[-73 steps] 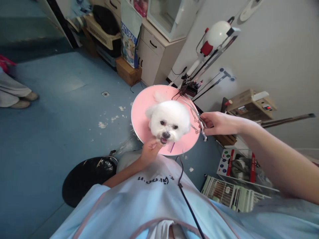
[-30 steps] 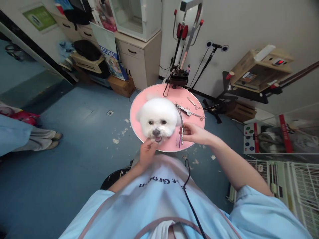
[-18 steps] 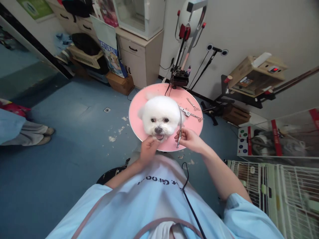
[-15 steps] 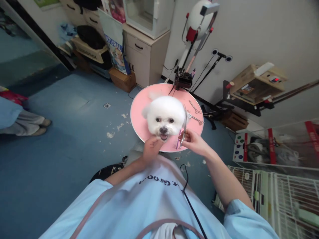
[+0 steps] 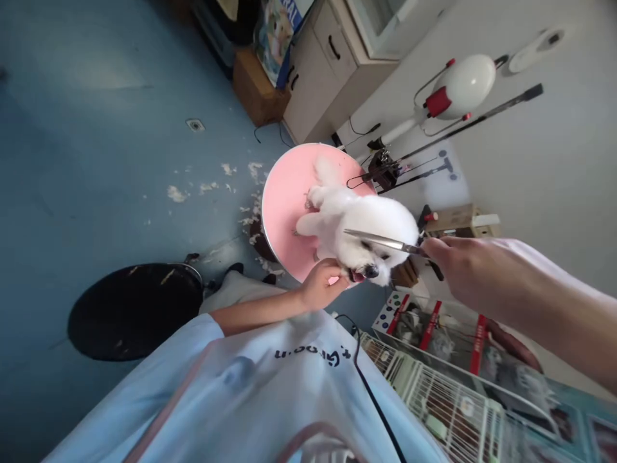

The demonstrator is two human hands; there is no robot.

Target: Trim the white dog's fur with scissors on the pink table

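A small white fluffy dog (image 5: 359, 228) stands on a round pink table (image 5: 284, 199). My left hand (image 5: 322, 284) is closed under its chin, holding the muzzle. In my right hand (image 5: 457, 270) I grip long silver scissors (image 5: 383, 242), whose blades lie across the dog's face at eye level, pointing left.
A stand dryer (image 5: 457, 87) and a grooming arm clamp (image 5: 383, 170) rise behind the table. A black stool seat (image 5: 132, 308) is at lower left, a white wire cage (image 5: 434, 399) at lower right. Fur clippings (image 5: 207, 186) litter the blue floor. Cabinets (image 5: 322, 71) line the back wall.
The view has tilted and swung right. My right hand has risen and the scissors have turned from upright beside the dog's cheek to lying across its face. My left hand stays at the chin.
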